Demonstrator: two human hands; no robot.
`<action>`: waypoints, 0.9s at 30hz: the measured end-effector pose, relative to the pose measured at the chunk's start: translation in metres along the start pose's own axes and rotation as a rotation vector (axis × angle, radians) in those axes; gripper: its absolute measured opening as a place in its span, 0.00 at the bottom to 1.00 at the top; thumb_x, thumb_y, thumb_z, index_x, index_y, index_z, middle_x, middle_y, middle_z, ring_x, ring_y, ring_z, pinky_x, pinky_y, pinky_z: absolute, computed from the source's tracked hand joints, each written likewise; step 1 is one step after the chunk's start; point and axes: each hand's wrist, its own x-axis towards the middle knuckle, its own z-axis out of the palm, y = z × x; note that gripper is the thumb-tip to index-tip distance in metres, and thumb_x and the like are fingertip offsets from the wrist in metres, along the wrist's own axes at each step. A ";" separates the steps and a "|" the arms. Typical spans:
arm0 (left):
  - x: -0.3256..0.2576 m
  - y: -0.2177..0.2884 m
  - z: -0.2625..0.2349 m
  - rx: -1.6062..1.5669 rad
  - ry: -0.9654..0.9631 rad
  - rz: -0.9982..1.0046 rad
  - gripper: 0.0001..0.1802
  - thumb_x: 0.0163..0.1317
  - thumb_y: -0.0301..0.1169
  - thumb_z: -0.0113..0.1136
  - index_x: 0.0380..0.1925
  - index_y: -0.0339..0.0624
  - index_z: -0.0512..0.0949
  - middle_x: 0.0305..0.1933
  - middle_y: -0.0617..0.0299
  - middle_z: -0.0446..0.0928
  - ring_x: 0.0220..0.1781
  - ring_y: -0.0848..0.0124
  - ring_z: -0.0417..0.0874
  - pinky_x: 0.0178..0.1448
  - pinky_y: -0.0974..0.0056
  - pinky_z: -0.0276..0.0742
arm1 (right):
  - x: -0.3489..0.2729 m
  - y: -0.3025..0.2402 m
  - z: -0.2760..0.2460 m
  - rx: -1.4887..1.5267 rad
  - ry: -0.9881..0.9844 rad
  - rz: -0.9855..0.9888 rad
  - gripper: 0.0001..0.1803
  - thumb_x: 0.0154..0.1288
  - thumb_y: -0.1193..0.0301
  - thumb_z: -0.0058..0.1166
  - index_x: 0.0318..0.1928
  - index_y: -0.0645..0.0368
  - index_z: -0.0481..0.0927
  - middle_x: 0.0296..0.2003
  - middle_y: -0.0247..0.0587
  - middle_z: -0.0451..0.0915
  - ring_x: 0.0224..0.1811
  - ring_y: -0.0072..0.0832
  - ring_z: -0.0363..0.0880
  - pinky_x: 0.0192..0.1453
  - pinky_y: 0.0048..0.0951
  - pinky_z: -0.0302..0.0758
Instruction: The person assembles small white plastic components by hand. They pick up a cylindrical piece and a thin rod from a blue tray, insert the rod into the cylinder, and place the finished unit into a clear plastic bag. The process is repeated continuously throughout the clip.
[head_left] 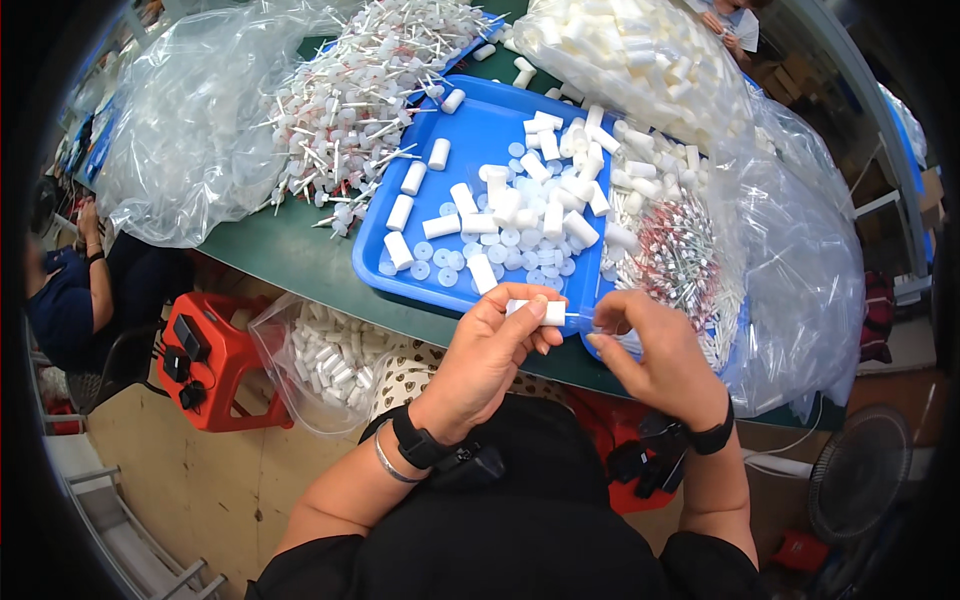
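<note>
Nearest the camera, a dark garment (520,520) is seen, with both forearms rising from it toward the blue tray (470,140). A white plastic tube (540,312) is held just in front of the tray's near edge, gripped lengthwise by the curled fingers of the left hand (490,345). The right hand (650,350) is closed at its fingertips on a thin piece at the tube's right end; what that piece is cannot be told. On the tray, loose white tubes and pale round caps (500,250) are scattered. Left of the tray, a heap of white stemmed parts (350,110) is piled; right of it, clear bags (790,260) are bunched.
</note>
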 end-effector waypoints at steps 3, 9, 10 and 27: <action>0.000 -0.009 0.003 0.006 -0.007 0.008 0.11 0.75 0.31 0.56 0.52 0.37 0.75 0.46 0.59 0.81 0.41 0.76 0.81 0.47 0.70 0.77 | -0.008 -0.001 0.010 0.029 0.023 0.025 0.15 0.64 0.76 0.63 0.49 0.64 0.75 0.35 0.47 0.81 0.34 0.41 0.84 0.38 0.36 0.79; -0.007 -0.024 0.007 0.377 0.045 0.194 0.11 0.75 0.28 0.54 0.53 0.38 0.74 0.46 0.63 0.78 0.46 0.80 0.78 0.51 0.71 0.75 | -0.021 0.008 0.040 0.233 0.186 0.119 0.15 0.66 0.78 0.62 0.50 0.65 0.75 0.36 0.49 0.82 0.35 0.41 0.85 0.38 0.36 0.79; -0.008 -0.026 0.006 0.348 0.021 0.182 0.12 0.75 0.27 0.54 0.55 0.38 0.74 0.49 0.63 0.77 0.49 0.79 0.77 0.53 0.71 0.74 | -0.022 0.008 0.042 0.258 0.213 0.127 0.15 0.66 0.78 0.62 0.50 0.65 0.75 0.36 0.50 0.82 0.35 0.41 0.85 0.38 0.36 0.79; -0.012 -0.027 0.014 -0.082 -0.123 -0.070 0.29 0.81 0.40 0.39 0.76 0.35 0.57 0.77 0.54 0.62 0.74 0.66 0.67 0.78 0.60 0.59 | -0.017 0.001 0.056 0.142 0.214 -0.053 0.16 0.66 0.77 0.61 0.52 0.62 0.73 0.41 0.50 0.80 0.36 0.49 0.83 0.38 0.41 0.79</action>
